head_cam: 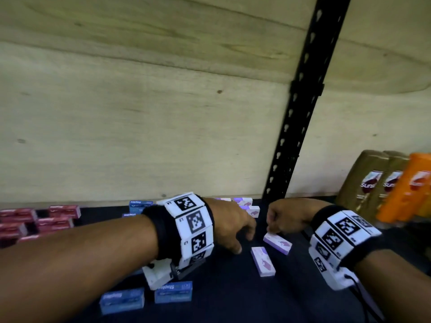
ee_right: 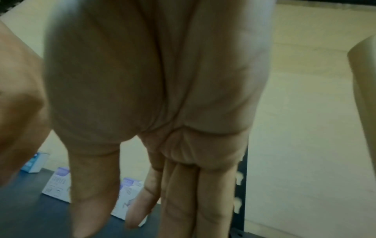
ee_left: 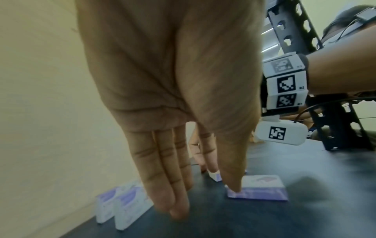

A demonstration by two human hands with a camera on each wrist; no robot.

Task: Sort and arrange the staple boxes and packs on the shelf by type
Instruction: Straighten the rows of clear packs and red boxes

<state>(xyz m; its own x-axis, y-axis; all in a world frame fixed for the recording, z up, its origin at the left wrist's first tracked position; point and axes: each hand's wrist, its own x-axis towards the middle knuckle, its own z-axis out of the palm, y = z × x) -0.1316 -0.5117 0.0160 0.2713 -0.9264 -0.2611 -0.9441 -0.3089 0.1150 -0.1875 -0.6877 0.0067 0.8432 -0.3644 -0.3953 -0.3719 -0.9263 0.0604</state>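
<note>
I am working both hands over the dark shelf (head_cam: pixel 228 299), using the black upright post (head_cam: pixel 300 113) as my marker. My left hand (head_cam: pixel 229 226) is hovering left of the post's foot, fingers straight and together, gripping nothing; in the left wrist view its thumb seems to be touching the near purple box (ee_left: pixel 262 187), though I cannot be sure. My right hand (head_cam: pixel 285 217) is reaching down just in front of the post, its fingertips at the end of the far purple box (head_cam: pixel 277 243); whether it is pinching that box I cannot tell.

2 more purple boxes (head_cam: pixel 247 206) are standing by the back wall, just left of the post. Blue boxes (head_cam: pixel 149 296) are lying further left and nearer me, red boxes (head_cam: pixel 35 221) furthest left. Bottles (head_cam: pixel 370 183) are standing right of the post.

These little cardboard boxes should be light, stiff and slightly slick; I judge a pinch across the long sides is best. They are closed, so I cannot see their contents.
</note>
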